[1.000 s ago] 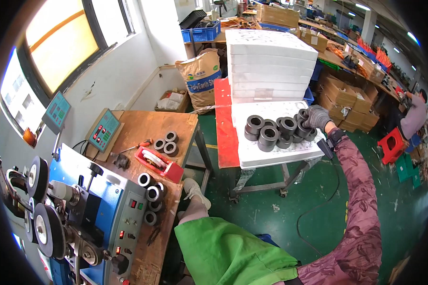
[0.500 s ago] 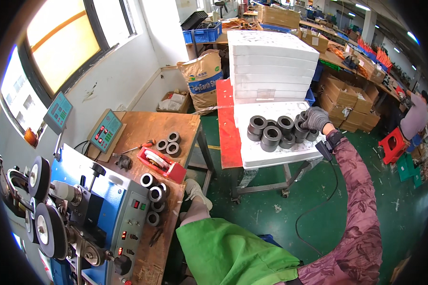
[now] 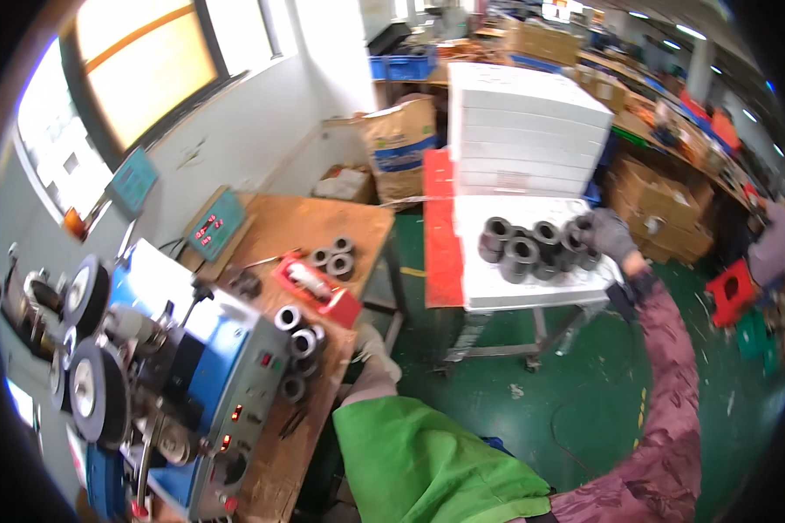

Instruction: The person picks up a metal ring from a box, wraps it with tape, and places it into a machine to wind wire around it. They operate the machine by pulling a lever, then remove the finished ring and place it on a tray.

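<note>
My right hand (image 3: 612,235), in a grey knitted glove, reaches out to the right end of a cluster of thick black rings (image 3: 545,233). Its fingers curl closed on a ring there, although blur and the hand itself hide part of that ring. The rings stand close together, some stacked, on a white foam slab (image 3: 480,296) on a wheeled stand. A black band with a small box (image 3: 621,301) is around my right wrist. My left hand is out of the picture.
White foam blocks (image 3: 523,131) rise behind the rings. On the left, a wooden bench (image 3: 358,228) carries a blue machine with black wheels (image 3: 100,392), a red tape dispenser (image 3: 318,289) and more black rings (image 3: 340,266). Far right, a person sits by a red stool (image 3: 733,292).
The whole view has shifted, so the scene sits farther right and is blurred. My right hand stays at the right end of the ring cluster.
</note>
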A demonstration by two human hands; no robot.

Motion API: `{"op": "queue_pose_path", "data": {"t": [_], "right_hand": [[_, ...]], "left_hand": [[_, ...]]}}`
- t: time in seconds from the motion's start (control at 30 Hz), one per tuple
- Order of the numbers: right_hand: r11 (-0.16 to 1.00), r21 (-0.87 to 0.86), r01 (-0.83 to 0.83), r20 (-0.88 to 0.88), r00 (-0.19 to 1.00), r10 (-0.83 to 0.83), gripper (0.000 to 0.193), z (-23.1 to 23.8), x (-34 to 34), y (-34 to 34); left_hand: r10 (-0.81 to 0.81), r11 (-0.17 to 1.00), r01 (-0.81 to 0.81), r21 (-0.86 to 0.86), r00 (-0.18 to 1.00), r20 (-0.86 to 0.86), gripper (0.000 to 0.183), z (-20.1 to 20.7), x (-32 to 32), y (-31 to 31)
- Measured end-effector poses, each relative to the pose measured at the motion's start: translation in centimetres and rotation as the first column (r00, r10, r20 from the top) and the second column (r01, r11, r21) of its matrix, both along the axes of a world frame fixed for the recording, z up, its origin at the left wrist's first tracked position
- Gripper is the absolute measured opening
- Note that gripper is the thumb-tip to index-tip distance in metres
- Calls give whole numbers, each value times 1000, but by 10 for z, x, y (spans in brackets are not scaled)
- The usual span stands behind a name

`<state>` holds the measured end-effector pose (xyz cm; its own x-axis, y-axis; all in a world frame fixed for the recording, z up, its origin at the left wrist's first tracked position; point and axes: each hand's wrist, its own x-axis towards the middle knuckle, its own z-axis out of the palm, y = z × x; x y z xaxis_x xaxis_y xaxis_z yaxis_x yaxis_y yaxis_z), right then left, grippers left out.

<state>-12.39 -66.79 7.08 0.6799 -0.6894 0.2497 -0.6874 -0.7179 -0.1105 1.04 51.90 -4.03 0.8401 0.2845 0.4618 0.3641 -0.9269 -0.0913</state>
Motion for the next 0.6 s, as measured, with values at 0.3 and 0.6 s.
{"op": "queue_pose_path", "data": {"t": [0.3,0.6], "right_hand": [[314,515,-797,271,499,823,31,22,96,237],[-608,700,-375,578,-204,791,45,-126,206,525]], "left_hand": [[296,945,-303,-123,952,-74,48,37,64,-166],[416,902,-427,-70,900,-128,48,68,32,-204]]}}
